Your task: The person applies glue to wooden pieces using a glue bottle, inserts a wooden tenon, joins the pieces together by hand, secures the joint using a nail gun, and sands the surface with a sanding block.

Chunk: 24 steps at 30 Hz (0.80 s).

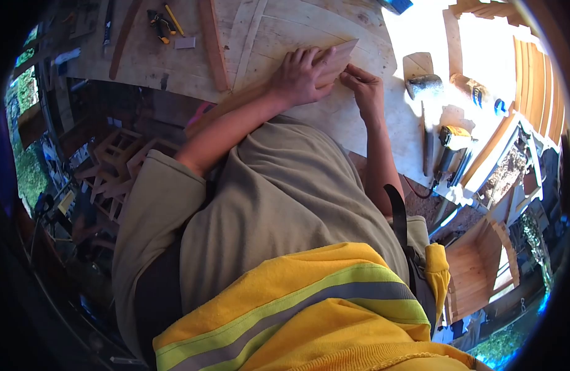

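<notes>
A long wooden board (pixel 235 102) lies slantwise along the near edge of the worktable, its pointed end towards the upper right. My left hand (pixel 302 75) rests over the board near that end, fingers bent across its face and gripping it. Close by, my right hand (pixel 365 89) has its thumb and fingers pinched together at the board's right edge. Whatever is between those fingertips is too small or hidden to make out. My left forearm covers part of the board.
On the pale worktable (pixel 285 31) lie pliers (pixel 161 26), a yellow pencil (pixel 174 20), a small pale block (pixel 185 42) and reddish wooden strips (pixel 212 46). To the right are a hammer (pixel 427 133) and a yellow-black tool (pixel 455 137). Wooden frames (pixel 115 154) stand lower left.
</notes>
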{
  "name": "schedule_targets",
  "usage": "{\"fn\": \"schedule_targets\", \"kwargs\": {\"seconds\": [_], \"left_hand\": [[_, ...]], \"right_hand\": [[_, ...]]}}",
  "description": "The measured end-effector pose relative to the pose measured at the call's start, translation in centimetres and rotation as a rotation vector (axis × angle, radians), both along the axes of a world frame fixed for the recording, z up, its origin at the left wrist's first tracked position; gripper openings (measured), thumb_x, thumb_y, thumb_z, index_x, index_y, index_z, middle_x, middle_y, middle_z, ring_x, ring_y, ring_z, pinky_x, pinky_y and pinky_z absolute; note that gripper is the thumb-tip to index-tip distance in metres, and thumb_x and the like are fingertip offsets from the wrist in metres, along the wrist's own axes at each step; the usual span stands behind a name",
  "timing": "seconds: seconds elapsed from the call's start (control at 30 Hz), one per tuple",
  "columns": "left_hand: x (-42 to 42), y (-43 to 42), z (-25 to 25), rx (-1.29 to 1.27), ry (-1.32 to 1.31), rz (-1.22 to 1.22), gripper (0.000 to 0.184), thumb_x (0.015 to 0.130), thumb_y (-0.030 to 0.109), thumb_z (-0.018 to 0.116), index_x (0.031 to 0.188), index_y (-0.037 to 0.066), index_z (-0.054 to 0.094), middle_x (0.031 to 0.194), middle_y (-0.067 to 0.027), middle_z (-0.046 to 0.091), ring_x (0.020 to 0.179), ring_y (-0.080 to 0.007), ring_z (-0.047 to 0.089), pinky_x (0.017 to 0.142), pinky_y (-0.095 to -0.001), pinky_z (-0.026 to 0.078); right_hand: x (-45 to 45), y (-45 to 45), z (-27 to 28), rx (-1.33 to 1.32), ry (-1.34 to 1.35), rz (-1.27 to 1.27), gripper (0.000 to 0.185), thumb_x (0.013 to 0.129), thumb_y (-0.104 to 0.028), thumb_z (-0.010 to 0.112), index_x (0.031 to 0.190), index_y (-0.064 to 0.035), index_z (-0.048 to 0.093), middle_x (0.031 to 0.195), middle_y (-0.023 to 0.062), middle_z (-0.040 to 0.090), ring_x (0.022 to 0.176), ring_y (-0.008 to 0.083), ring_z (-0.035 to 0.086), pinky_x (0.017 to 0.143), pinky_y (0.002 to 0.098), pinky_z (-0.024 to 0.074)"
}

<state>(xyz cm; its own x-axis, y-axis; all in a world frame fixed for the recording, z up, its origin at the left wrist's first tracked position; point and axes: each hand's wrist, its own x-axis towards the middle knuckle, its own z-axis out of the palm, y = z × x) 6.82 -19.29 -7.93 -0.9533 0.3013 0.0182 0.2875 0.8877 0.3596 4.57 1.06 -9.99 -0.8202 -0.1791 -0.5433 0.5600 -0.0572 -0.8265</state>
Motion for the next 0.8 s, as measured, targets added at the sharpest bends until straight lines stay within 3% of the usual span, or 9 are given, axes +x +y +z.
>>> {"fn": "schedule_targets", "kwargs": {"seconds": [0.27,0.53,0.8], "left_hand": [[0.1,0.1,-0.1,-0.009,0.033,-0.002,0.085,0.079,0.047,0.075,0.153,0.016,0.047,0.129,-0.0148,0.057,0.114,-0.0323,0.056,0.097,-0.0456,0.046],[0.0,0.2,0.0,-0.014,0.029,-0.002,0.088,0.078,0.043,0.079,0.154,0.015,0.045,0.128,-0.0117,0.057,0.115,-0.0307,0.056,0.095,-0.0457,0.047],[-0.4,0.1,0.4,-0.006,0.012,-0.015,0.087,0.079,0.043,0.079,0.154,0.014,0.045,0.130,-0.0125,0.056,0.116,-0.0314,0.055,0.097,-0.0456,0.047]], "right_hand": [[-0.1,-0.7,-0.3,0.005,-0.031,-0.055,0.028,0.092,-0.010,0.075,0.116,0.0049,0.073,0.099,0.0082,0.076,0.086,0.0114,0.067,0.080,0.0250,0.0533],[-0.5,-0.5,-0.9,0.005,-0.001,-0.059,0.023,0.089,-0.007,0.077,0.107,0.0071,0.073,0.086,0.0067,0.073,0.071,0.0100,0.064,0.067,0.0239,0.0519],[-0.3,0.7,-0.2,-0.001,-0.072,-0.113,0.024,0.089,-0.011,0.078,0.107,0.0050,0.071,0.090,0.0085,0.074,0.077,0.0128,0.068,0.070,0.0251,0.0552]]}}
